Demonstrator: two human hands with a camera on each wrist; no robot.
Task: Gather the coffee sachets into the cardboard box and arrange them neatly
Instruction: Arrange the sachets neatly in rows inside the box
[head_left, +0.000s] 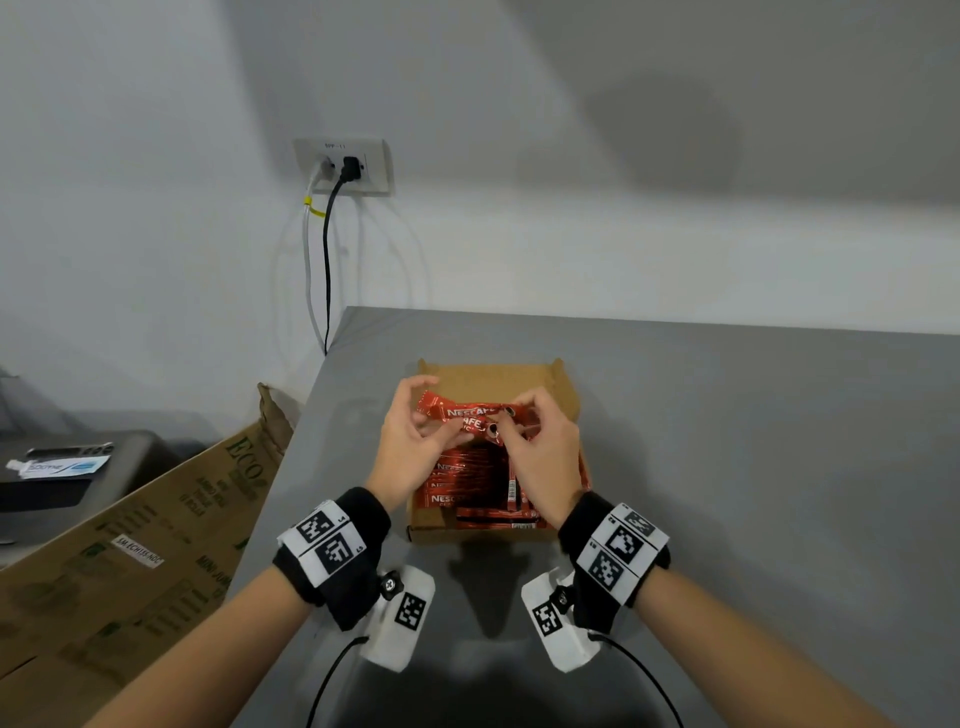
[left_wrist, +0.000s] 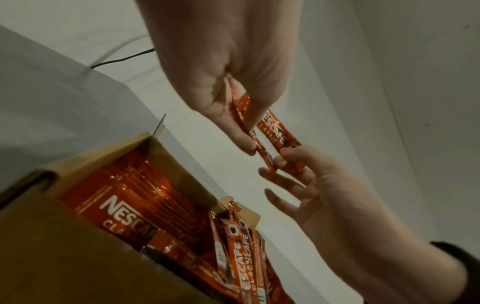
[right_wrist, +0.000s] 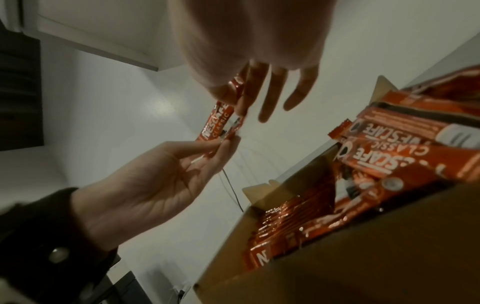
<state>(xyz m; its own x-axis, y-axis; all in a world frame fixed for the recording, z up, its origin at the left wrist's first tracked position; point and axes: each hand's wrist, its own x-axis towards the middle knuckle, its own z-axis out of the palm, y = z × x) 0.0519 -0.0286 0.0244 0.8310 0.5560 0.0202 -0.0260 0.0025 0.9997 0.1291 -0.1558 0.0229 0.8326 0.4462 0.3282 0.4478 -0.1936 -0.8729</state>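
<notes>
An open cardboard box (head_left: 488, 371) stands on the grey table and holds several red Nescafe sachets (head_left: 467, 483), some flat on the left, some bunched at the right. Above it my two hands hold two red stick sachets (head_left: 467, 413) crosswise between them. My left hand (head_left: 441, 415) pinches their left ends between thumb and fingers. My right hand (head_left: 501, 421) pinches their right ends with its fingertips. In the left wrist view the left hand (left_wrist: 233, 115) and right hand (left_wrist: 280, 162) meet on the sticks (left_wrist: 275, 131) above the box (left_wrist: 78, 257). In the right wrist view the sticks (right_wrist: 215, 125) span the two hands.
The grey table (head_left: 727, 467) ends at its left edge close to the box. A large printed carton (head_left: 156, 519) leans beside that edge. A dark unit with a white tube on it (head_left: 57, 467) sits far left. A wall socket with cables (head_left: 343, 166) is behind.
</notes>
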